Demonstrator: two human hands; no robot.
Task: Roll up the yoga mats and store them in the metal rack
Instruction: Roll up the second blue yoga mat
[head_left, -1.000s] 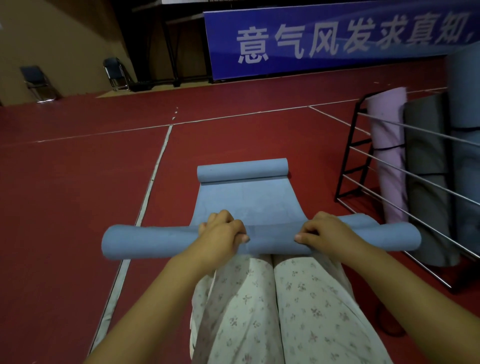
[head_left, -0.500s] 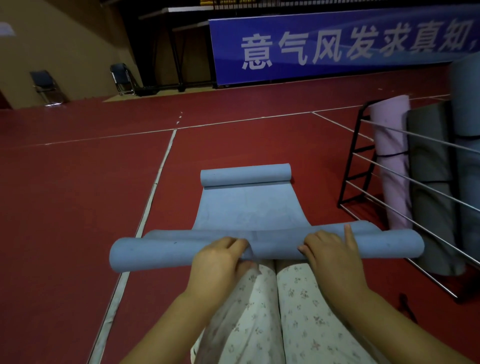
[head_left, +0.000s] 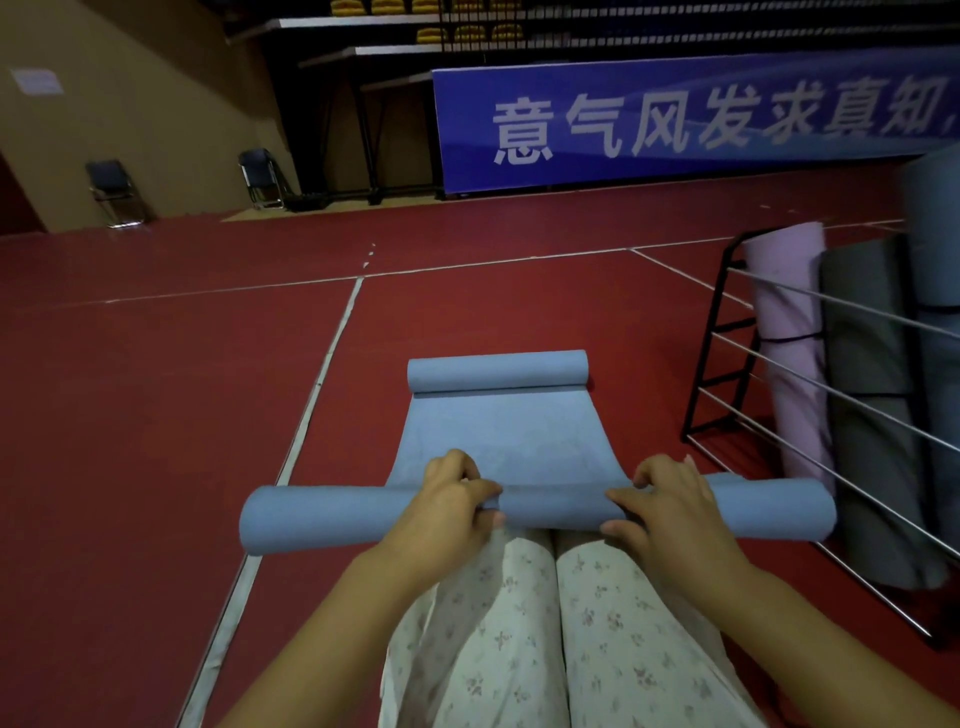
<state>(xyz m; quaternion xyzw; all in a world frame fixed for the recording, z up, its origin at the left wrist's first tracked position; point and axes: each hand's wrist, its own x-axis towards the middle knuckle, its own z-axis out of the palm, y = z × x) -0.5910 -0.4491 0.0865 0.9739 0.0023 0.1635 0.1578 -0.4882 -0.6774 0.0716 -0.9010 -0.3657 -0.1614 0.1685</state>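
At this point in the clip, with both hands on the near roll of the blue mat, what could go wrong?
1. The blue mat is curled at its far end too; rolling on may leave two rolls meeting rather than one.
2. The left hand and right hand grip near the middle, so the near roll's free ends may wind unevenly or telescope.
3. The metal rack stands close on the right; the roll's end could catch its bars.

place: sports hall | red court floor (head_left: 156, 415) with lines | banner (head_left: 675, 119) | tiered seats (head_left: 467, 21)
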